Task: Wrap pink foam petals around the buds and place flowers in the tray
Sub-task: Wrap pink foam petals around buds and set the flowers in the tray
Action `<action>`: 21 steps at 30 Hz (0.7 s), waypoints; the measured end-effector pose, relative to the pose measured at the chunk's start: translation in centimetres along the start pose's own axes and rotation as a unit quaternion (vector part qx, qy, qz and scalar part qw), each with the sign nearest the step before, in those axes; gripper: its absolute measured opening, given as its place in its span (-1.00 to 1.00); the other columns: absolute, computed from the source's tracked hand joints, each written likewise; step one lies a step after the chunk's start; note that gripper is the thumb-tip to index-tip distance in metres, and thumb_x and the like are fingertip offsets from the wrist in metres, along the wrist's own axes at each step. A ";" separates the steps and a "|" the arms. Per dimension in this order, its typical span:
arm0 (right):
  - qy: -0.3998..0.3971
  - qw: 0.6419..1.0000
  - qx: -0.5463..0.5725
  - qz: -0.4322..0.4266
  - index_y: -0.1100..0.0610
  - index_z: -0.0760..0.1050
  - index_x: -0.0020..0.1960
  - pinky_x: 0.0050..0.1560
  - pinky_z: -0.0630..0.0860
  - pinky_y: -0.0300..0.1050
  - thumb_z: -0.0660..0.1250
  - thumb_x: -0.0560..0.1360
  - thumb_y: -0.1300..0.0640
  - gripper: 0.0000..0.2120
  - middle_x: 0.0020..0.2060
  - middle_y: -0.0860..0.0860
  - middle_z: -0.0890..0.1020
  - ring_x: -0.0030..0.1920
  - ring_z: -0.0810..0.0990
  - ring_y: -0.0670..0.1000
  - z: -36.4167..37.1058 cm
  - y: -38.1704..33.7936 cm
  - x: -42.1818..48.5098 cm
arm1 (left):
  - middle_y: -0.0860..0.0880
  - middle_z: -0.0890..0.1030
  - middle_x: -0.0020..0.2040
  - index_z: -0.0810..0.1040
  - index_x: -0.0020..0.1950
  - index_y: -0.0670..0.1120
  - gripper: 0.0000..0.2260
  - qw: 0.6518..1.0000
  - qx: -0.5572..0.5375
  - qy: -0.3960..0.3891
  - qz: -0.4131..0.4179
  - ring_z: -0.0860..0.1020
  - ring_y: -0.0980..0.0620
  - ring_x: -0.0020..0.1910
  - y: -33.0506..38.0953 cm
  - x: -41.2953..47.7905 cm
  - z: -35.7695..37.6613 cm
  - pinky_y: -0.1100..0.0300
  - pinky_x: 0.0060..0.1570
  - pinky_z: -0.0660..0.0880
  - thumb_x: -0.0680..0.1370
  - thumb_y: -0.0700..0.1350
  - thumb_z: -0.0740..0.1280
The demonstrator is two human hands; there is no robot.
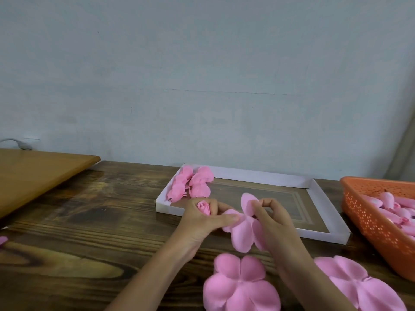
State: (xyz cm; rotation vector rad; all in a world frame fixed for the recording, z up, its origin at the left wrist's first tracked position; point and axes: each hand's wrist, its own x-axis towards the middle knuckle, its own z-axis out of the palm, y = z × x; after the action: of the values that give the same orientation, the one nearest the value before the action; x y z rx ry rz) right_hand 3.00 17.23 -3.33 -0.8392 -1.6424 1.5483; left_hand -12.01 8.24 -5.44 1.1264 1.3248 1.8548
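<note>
A pale blue-grey wall (202, 63) is seen across the whole upper half, and below it a dark, strongly grained wooden counter (78, 232) is spread. At the far left a lighter brown board (33, 173) is laid over the counter's edge. Near the middle of the counter, against the wall, a shallow tray (258, 176) with a white rim and a brown floor is set. At the right edge an orange perforated basket (363, 216) is placed beside the tray, and spare pink buds (386, 198) are heaped in it. Two flat pink petal pieces are laid on the near counter, one (240, 286) in the middle and one (359, 286) to the right, partly hidden by the right forearm. The left hand (202, 221) is held over the tray's near rim, its fingers curled round a rolled pink bud (204, 207) that points upward, while its thumb is stretched out onto a held petal piece (243, 232). The right hand (276, 221) is closed in a pinch on that piece, an upper lobe being gripped between thumb and forefinger; the piece is hung between the two hands, just beside the bud and clear of the counter. Finished flowers (190, 184) are gathered in the tray's far left corner. A small pink scrap (2, 240) is seen at the left edge.
</note>
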 end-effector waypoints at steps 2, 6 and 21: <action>-0.046 0.999 0.018 0.004 0.18 0.58 0.07 -0.34 0.45 -0.26 0.37 0.63 0.02 -0.79 -0.18 -0.01 0.71 -0.27 0.60 -0.12 -0.5 -0.4 -0.2 | -0.37 0.70 -0.05 0.38 -0.49 0.01 -0.55 1.000 -0.002 0.008 0.004 0.63 -0.17 -0.18 0.0 0.1 -0.3 0.07 -0.17 0.57 0.27 -0.17 0.67; -0.174 0.984 0.030 0.028 0.22 0.69 0.12 -0.01 0.52 0.08 0.46 0.55 0.01 -0.71 0.03 0.21 0.75 0.02 0.72 0.19 -1.9 -0.5 -0.5 | -0.31 0.71 -0.08 0.42 -0.51 0.03 -0.59 1.000 0.017 0.008 0.008 0.64 -0.18 -0.15 0.0 0.3 -0.6 0.08 -0.16 0.57 0.27 -0.16 0.65; -0.053 0.997 0.041 -0.023 0.21 0.70 -0.04 0.07 0.63 0.40 0.41 0.61 0.19 -0.87 -0.10 0.20 0.76 0.02 0.72 0.33 0.7 0.2 -1.9 | -0.01 0.44 -0.29 0.73 0.23 -0.01 -0.52 0.988 -0.117 0.097 0.027 0.39 -0.07 0.03 1.7 -0.1 1.4 0.08 0.22 0.38 0.37 0.16 0.56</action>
State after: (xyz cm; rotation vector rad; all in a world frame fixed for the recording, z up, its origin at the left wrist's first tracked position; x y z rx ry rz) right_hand 3.39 15.30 -3.66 -0.6809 -1.6497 1.6414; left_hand -10.76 8.22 -3.71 0.8874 1.1492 2.1405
